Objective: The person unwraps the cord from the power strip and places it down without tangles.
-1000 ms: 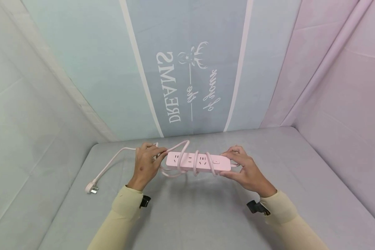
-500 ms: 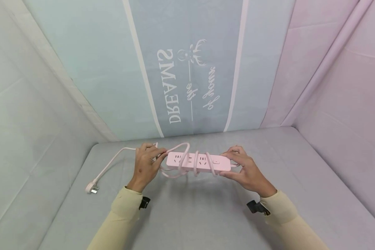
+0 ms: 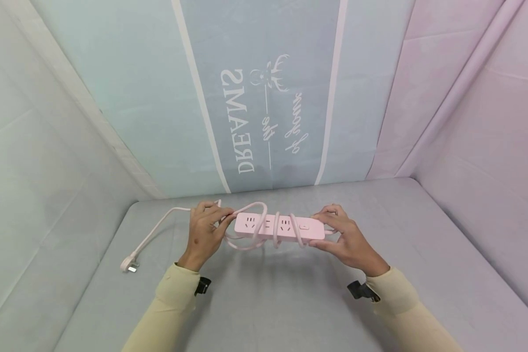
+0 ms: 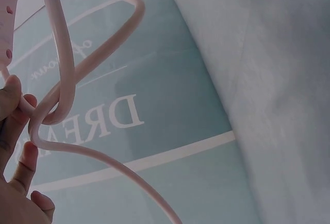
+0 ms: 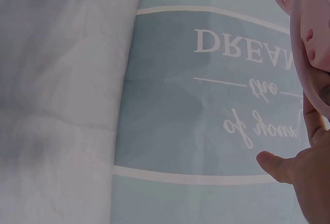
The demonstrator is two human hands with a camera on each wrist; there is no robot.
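A pink power strip (image 3: 278, 227) hangs just above the grey table, sockets up, with its pink cord (image 3: 275, 230) looped round it several times. My right hand (image 3: 341, 237) grips the strip's right end. At the strip's left end my left hand (image 3: 206, 230) pinches the cord (image 4: 62, 87). From there the loose cord runs left to the plug (image 3: 129, 265), which lies on the table. The right wrist view shows the strip's edge (image 5: 304, 7) and a thumb tip (image 5: 273, 164).
The grey table (image 3: 268, 293) is boxed in by fabric walls: grey on the left (image 3: 35, 146), a blue banner with upside-down white lettering behind (image 3: 264, 98), pink on the right (image 3: 475, 112). A black strap (image 3: 361, 292) sits at each wrist.
The loose cord loop at the strip's left end has drawn slightly tighter round it. Both hands and the plug stay where they were.
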